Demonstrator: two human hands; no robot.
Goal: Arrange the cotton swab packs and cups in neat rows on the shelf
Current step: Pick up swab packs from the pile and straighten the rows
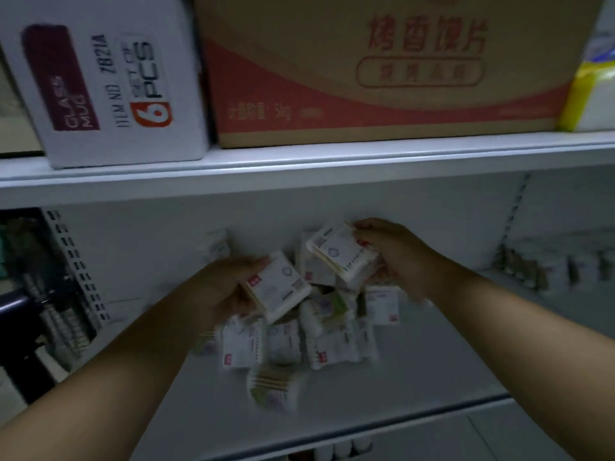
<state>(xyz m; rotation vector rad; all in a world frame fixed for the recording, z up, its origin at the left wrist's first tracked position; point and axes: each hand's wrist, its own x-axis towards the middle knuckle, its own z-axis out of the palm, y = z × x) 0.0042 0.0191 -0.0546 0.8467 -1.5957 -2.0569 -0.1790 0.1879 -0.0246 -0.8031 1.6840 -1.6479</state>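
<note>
Your forearms (109,377) reach over the shelf (416,377), where your left hand (229,287) grips one cotton swab pack (279,291) and your right hand (396,257) a second pack (339,254) above the loose heap (299,344), so a hasty sweep may push the front pack (273,387) off the edge.

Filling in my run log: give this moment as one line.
left hand grips swab pack | right hand grips second pack | loose pile on shelf | no rows yet

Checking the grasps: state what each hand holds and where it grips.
Left hand grips a swab pack by its left end; right hand holds another pack by its right end.
</note>
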